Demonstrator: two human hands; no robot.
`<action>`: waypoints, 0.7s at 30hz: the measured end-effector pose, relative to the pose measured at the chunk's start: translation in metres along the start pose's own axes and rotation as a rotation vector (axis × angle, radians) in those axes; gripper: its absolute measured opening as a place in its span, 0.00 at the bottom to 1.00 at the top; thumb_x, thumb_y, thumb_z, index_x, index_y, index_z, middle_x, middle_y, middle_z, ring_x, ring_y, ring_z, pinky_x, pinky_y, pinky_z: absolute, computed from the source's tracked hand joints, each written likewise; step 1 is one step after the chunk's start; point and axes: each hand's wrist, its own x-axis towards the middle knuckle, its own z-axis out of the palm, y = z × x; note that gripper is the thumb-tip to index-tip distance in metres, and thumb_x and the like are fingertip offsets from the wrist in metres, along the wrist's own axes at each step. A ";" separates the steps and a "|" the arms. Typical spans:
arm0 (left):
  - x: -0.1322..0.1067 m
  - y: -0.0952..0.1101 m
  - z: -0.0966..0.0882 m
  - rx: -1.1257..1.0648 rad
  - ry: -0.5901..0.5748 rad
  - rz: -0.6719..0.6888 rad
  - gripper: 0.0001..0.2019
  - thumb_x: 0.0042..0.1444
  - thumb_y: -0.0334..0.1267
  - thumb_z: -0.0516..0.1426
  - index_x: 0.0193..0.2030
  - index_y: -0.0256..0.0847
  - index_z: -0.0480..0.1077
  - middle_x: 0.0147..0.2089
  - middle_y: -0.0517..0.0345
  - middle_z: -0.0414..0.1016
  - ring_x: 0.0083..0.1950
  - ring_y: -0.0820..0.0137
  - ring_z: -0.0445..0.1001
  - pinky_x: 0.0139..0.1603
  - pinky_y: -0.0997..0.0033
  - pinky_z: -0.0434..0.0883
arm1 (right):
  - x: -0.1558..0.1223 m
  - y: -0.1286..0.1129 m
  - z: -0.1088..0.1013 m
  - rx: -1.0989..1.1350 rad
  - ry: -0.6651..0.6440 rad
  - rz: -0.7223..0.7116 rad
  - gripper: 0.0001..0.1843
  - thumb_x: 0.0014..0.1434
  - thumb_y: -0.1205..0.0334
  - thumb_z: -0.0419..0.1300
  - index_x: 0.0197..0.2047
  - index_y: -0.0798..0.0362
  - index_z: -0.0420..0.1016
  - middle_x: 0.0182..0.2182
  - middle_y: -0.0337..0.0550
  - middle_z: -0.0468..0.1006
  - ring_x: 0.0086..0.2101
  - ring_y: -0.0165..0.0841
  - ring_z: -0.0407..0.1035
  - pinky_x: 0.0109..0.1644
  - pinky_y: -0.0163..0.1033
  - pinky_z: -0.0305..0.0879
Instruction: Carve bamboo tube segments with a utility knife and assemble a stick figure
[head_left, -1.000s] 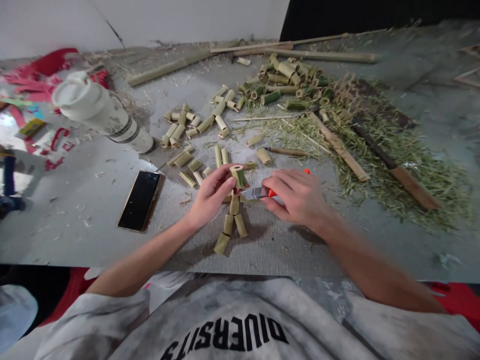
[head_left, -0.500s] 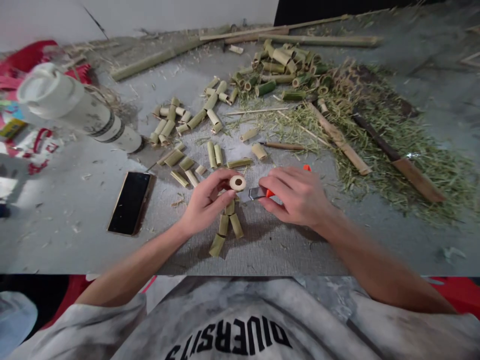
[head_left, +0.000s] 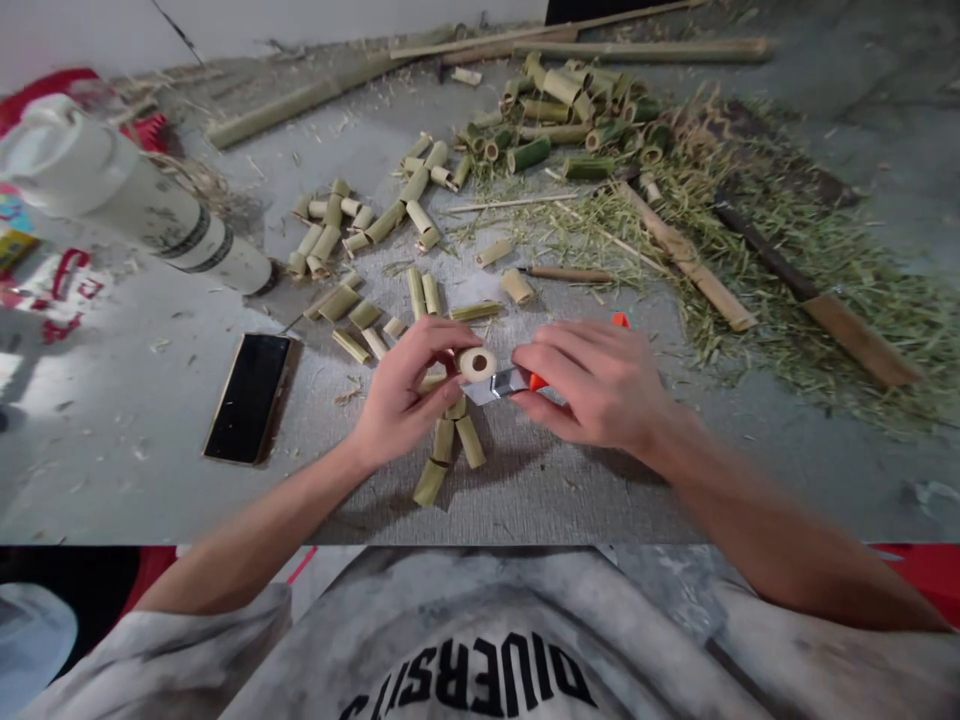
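The knife (head_left: pixel 506 383) has its blade touching the bamboo ring (head_left: pixel 477 364), with the left hand's fingertips just beside the edge. If the blade skids off the ring's hard, curved wall, it could well run into those fingers. The ring is small and pinched only at its sides, so a push from the blade could also twist it or pop it loose among the cut pieces (head_left: pixel 450 445) lying right under the hands.

The left hand (head_left: pixel 397 395) is closed narrowly on the ring, thumb against fingers, with the ring's hole facing up toward the camera. The right hand (head_left: pixel 600 385) is curled shut over the knife's orange handle, blade pointing left at the ring. The ring sits between the two hands, just above the tabletop (head_left: pixel 135 430). A phone (head_left: pixel 247 397) lies flat to the left of the left hand, apart from it.
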 end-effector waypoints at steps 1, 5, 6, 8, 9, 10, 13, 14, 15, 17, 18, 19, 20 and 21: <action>0.000 0.000 -0.001 0.002 0.008 -0.004 0.14 0.76 0.43 0.63 0.65 0.50 0.76 0.60 0.48 0.82 0.59 0.61 0.82 0.54 0.60 0.82 | 0.000 -0.001 0.000 -0.005 0.014 -0.005 0.15 0.81 0.54 0.56 0.46 0.54 0.77 0.35 0.44 0.80 0.36 0.37 0.74 0.41 0.44 0.67; 0.002 -0.001 -0.004 -0.032 0.056 0.005 0.16 0.75 0.42 0.65 0.66 0.50 0.76 0.60 0.50 0.84 0.59 0.62 0.86 0.56 0.60 0.84 | 0.003 -0.004 -0.001 -0.013 0.055 -0.004 0.13 0.81 0.56 0.56 0.46 0.53 0.76 0.36 0.44 0.82 0.36 0.36 0.74 0.41 0.44 0.68; 0.003 -0.002 -0.005 -0.031 0.076 0.030 0.16 0.74 0.41 0.66 0.65 0.51 0.76 0.59 0.51 0.85 0.58 0.63 0.86 0.55 0.61 0.84 | 0.003 -0.004 -0.002 -0.010 0.059 0.001 0.12 0.81 0.57 0.56 0.46 0.53 0.76 0.35 0.43 0.81 0.35 0.36 0.74 0.40 0.44 0.67; 0.005 -0.004 -0.006 -0.005 0.109 0.089 0.15 0.72 0.38 0.68 0.63 0.51 0.77 0.57 0.53 0.85 0.57 0.64 0.86 0.54 0.62 0.84 | 0.003 -0.005 -0.002 -0.002 0.056 0.010 0.11 0.80 0.58 0.57 0.46 0.53 0.76 0.35 0.43 0.81 0.34 0.35 0.73 0.39 0.43 0.67; 0.006 -0.005 -0.007 0.013 0.123 0.112 0.14 0.72 0.37 0.68 0.61 0.52 0.77 0.57 0.53 0.85 0.57 0.64 0.86 0.53 0.62 0.84 | 0.003 -0.005 -0.002 0.001 0.056 0.016 0.11 0.80 0.58 0.58 0.45 0.53 0.76 0.35 0.42 0.81 0.34 0.35 0.73 0.39 0.43 0.66; 0.007 -0.006 -0.008 0.032 0.138 0.130 0.14 0.72 0.36 0.67 0.61 0.52 0.78 0.56 0.53 0.85 0.57 0.63 0.86 0.53 0.61 0.83 | 0.003 -0.005 -0.002 0.003 0.055 0.023 0.11 0.79 0.58 0.58 0.45 0.53 0.76 0.35 0.42 0.81 0.33 0.35 0.72 0.38 0.43 0.66; 0.008 -0.010 -0.010 0.083 0.199 0.174 0.14 0.70 0.36 0.68 0.59 0.53 0.78 0.55 0.53 0.85 0.57 0.61 0.85 0.51 0.59 0.82 | 0.001 -0.003 -0.002 0.004 0.053 0.042 0.11 0.78 0.58 0.58 0.44 0.53 0.77 0.34 0.42 0.80 0.32 0.34 0.71 0.37 0.43 0.65; 0.009 -0.011 -0.011 0.100 0.218 0.185 0.14 0.69 0.35 0.69 0.58 0.53 0.78 0.54 0.53 0.84 0.56 0.61 0.85 0.50 0.58 0.81 | 0.001 -0.003 -0.002 0.006 0.054 0.050 0.11 0.78 0.58 0.58 0.44 0.53 0.77 0.34 0.42 0.80 0.32 0.34 0.71 0.37 0.43 0.64; 0.009 -0.012 -0.011 0.118 0.232 0.195 0.14 0.68 0.35 0.69 0.57 0.53 0.77 0.54 0.54 0.84 0.55 0.61 0.84 0.50 0.58 0.81 | 0.001 -0.002 -0.002 0.009 0.050 0.060 0.11 0.78 0.58 0.58 0.43 0.53 0.77 0.34 0.42 0.81 0.32 0.34 0.71 0.37 0.43 0.64; 0.010 -0.014 -0.012 0.154 0.251 0.215 0.14 0.67 0.32 0.68 0.56 0.52 0.77 0.52 0.55 0.83 0.53 0.63 0.83 0.51 0.58 0.80 | 0.000 -0.001 -0.002 0.018 0.036 0.084 0.11 0.78 0.57 0.59 0.43 0.53 0.77 0.34 0.41 0.81 0.31 0.34 0.71 0.35 0.42 0.62; 0.011 -0.015 -0.012 0.167 0.257 0.225 0.14 0.66 0.31 0.68 0.55 0.52 0.77 0.51 0.56 0.83 0.52 0.63 0.83 0.51 0.59 0.80 | 0.000 -0.001 -0.002 0.021 0.025 0.096 0.11 0.78 0.57 0.59 0.43 0.53 0.77 0.34 0.40 0.81 0.31 0.34 0.71 0.35 0.42 0.61; 0.011 -0.016 -0.013 0.174 0.263 0.234 0.15 0.66 0.30 0.68 0.55 0.51 0.77 0.51 0.57 0.82 0.52 0.64 0.82 0.51 0.59 0.79 | 0.000 -0.001 -0.002 0.022 0.011 0.107 0.11 0.78 0.57 0.59 0.43 0.53 0.77 0.33 0.40 0.81 0.30 0.33 0.71 0.34 0.42 0.60; 0.012 -0.016 -0.013 0.178 0.268 0.241 0.15 0.65 0.29 0.68 0.54 0.51 0.77 0.50 0.57 0.82 0.51 0.65 0.82 0.51 0.60 0.79 | -0.001 -0.001 -0.002 0.023 0.000 0.115 0.12 0.78 0.57 0.59 0.43 0.53 0.77 0.33 0.40 0.81 0.30 0.33 0.71 0.34 0.42 0.59; 0.012 -0.016 -0.013 0.178 0.270 0.244 0.15 0.65 0.29 0.68 0.54 0.51 0.76 0.50 0.57 0.82 0.51 0.65 0.82 0.50 0.61 0.79 | -0.001 -0.001 -0.002 0.022 -0.008 0.124 0.12 0.78 0.57 0.59 0.43 0.53 0.77 0.33 0.40 0.82 0.30 0.33 0.71 0.34 0.42 0.59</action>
